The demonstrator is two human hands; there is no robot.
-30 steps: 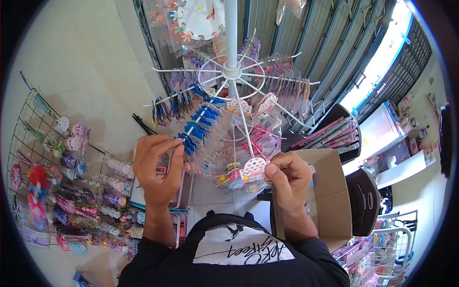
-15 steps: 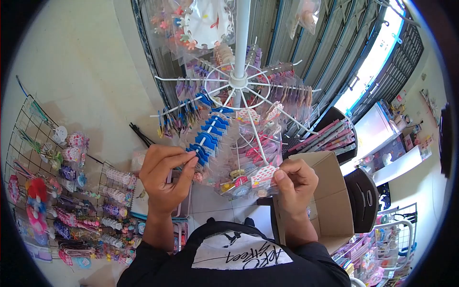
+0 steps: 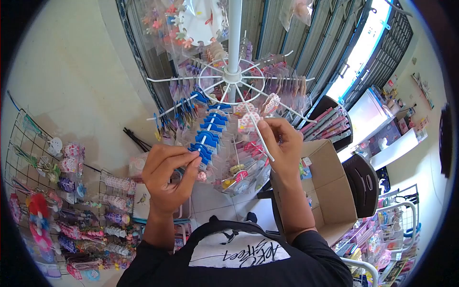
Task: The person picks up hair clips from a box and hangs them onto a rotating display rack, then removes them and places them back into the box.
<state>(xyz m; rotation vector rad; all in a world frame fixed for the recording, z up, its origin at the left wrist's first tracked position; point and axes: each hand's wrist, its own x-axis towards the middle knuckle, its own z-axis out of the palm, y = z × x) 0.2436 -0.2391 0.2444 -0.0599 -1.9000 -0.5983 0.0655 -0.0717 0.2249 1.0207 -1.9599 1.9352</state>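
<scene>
A white wire display rack (image 3: 233, 75) stands in front of me, its hooks spread around a ring on a pole. My left hand (image 3: 171, 179) is pinched at the front end of a hook, right beside a row of blue header cards (image 3: 206, 136) with clear packets; its fingertips hide the hook's tip. On the hook to the right, my right hand (image 3: 282, 143) pinches a pink-and-white dotted header card (image 3: 248, 123), part way up the wire. Under this hook hang clear packets (image 3: 244, 174) with pink and yellow pieces. The hook's bare tip shows below my right fingers.
An open cardboard box (image 3: 330, 191) sits to the right, beside a dark brown chair (image 3: 361, 184). Grid panels (image 3: 28, 158) hung with hair accessories line the left wall. Rolled items (image 3: 330, 124) stand in a dark basket behind the box. A metal shutter (image 3: 287, 48) rises behind the rack.
My right hand has moved up and inward along its hook, taking the dotted card from the tip toward the ring. My left hand stays at its hook's end. The view has shifted slightly.
</scene>
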